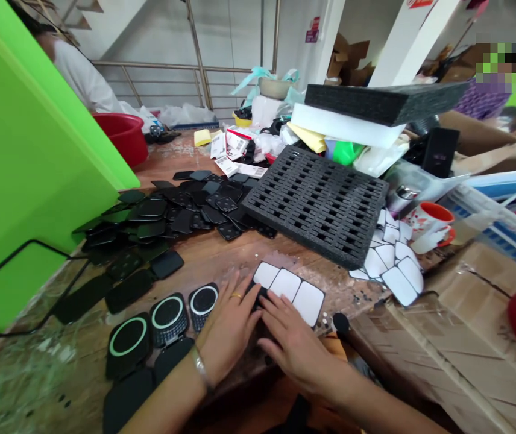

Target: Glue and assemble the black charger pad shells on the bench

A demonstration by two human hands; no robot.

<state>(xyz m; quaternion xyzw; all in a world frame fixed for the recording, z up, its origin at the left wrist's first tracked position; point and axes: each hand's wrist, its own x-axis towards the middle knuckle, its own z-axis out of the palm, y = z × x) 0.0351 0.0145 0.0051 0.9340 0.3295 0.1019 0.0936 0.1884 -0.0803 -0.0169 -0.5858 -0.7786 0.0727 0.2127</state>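
Near the table's front edge, my left hand (229,322) and my right hand (295,337) lie close together with fingers stretched out. Both sets of fingertips touch a small black piece (260,296), mostly hidden under them. Just beyond it is a row of white panels with black borders (289,286), partly under my right fingers. Left of my left hand stand black square pieces with pale rings (167,312), joined to black flaps lying toward me. A large heap of black plates (181,208) spreads out behind.
A slotted black foam tray (319,202) lies behind my hands. White pieces (387,256), an orange-rimmed cup (430,220) and a cardboard box (425,337) are on the right. A green panel (36,150) and red basin (125,138) stand left. A person in white (81,78) is beyond.
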